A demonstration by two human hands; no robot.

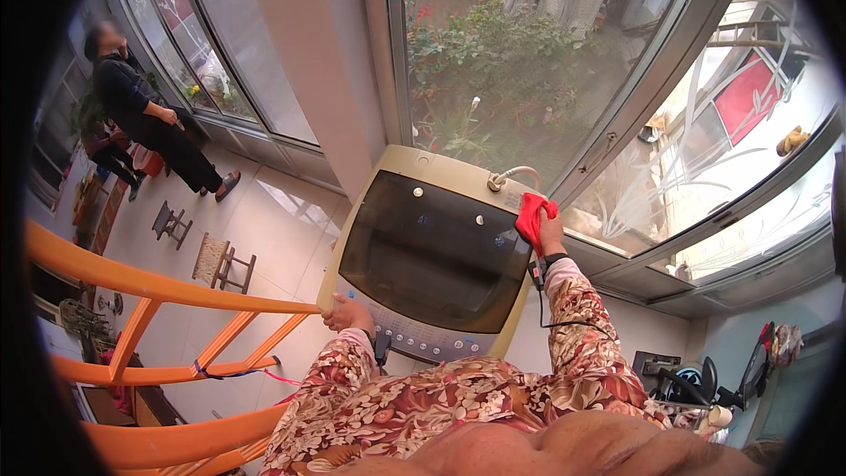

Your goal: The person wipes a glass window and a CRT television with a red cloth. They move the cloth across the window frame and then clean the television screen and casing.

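Note:
A top-loading washing machine [423, 337] with a dark, see-through lid [423, 251] stands in front of me. The lid is down. My right hand [551, 231] holds a bunched red cloth [532, 217] against the machine's far right corner. On the near left corner, beside the button panel [423, 340], rests my left hand [349, 314]. Its fingers are loosely bent, and no loose object shows in it. A pale hose [522, 172] joins the top at the back right.
An orange ladder [178, 291] leans in from the left. Small stools [213, 261] stand on the tiled floor [271, 231]. Farther left, a person [142, 106] in dark clothes stands by the windows; another is partly visible behind. Glass panels [522, 66] rise behind the machine. Assorted items [691, 383] sit at right.

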